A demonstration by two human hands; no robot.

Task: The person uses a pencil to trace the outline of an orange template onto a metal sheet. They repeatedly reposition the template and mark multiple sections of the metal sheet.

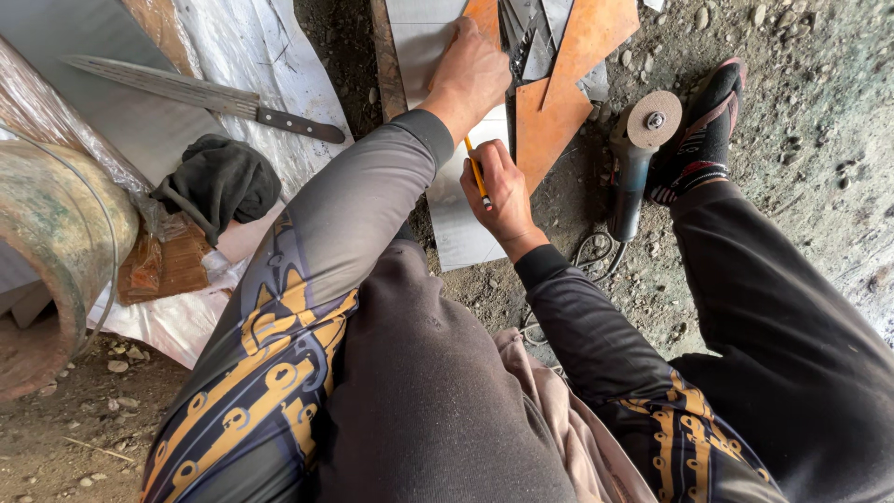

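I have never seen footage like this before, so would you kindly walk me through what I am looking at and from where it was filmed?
There is one picture, taken by a camera worn on a person's head, looking down over their arms and knees to the dirt ground. No machine is at work, only two bare hands. The left hand presses flat on an orange template lying over a grey metal sheet. The right hand holds a yellow pencil with its tip at the sheet. To the right lies an angle grinder, next to the person's socked foot. To the left, on plastic sheeting, lie a long knife and a dark cloth, beside a rusty pipe.
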